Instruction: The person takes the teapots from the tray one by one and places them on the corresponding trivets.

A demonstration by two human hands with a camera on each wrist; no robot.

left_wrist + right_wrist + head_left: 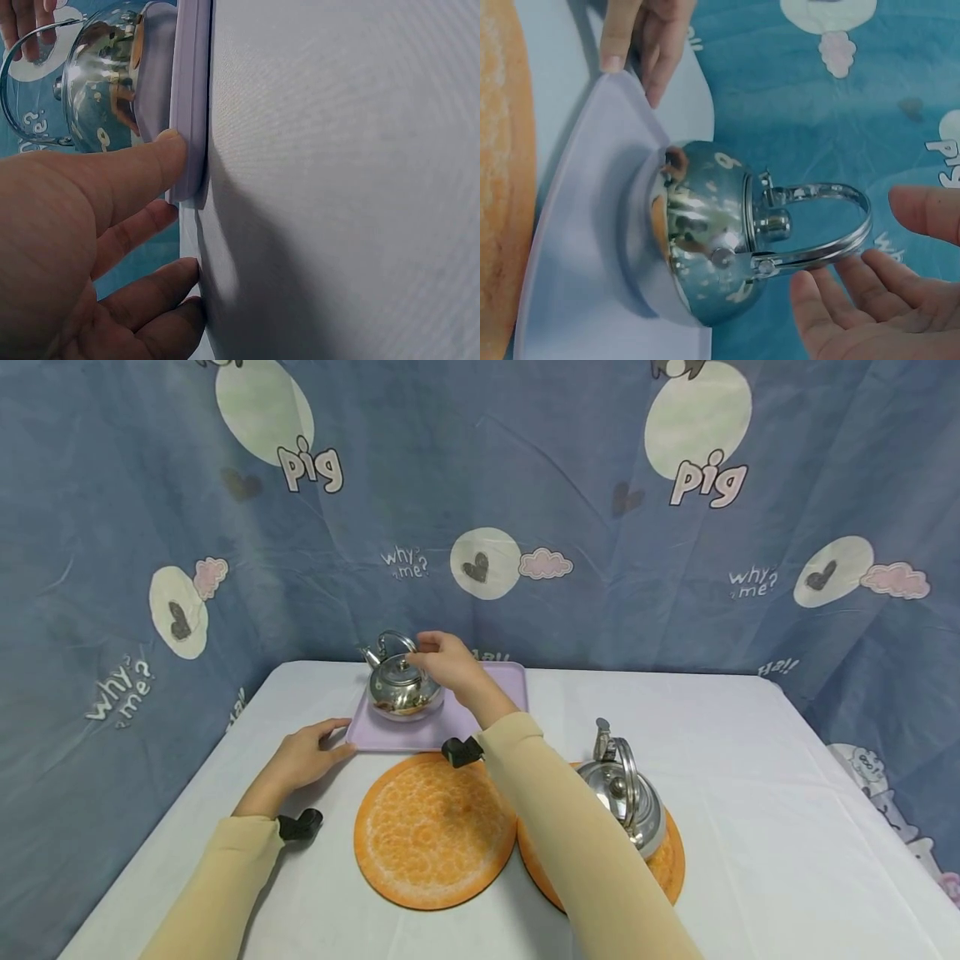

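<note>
A shiny steel kettle (405,687) stands upright on the left part of a lilac tray (465,727), its spout pointing left. My right hand (885,300) is at the kettle's raised loop handle (817,259). Its thumb and fingers are spread on either side of the loop, not closed round it; whether a fingertip touches the handle I cannot tell. At the tray's near left corner, my left hand (303,758) pinches the rim between thumb (142,165) and forefinger, the other fingers beside it near the cloth.
Two round orange mats lie in front of the tray. The left mat (435,835) is bare; a second steel kettle (648,827) stands on the right mat (671,860), partly behind my right sleeve. White cloth (772,810) covers the table, and a blue printed curtain (555,627) hangs behind.
</note>
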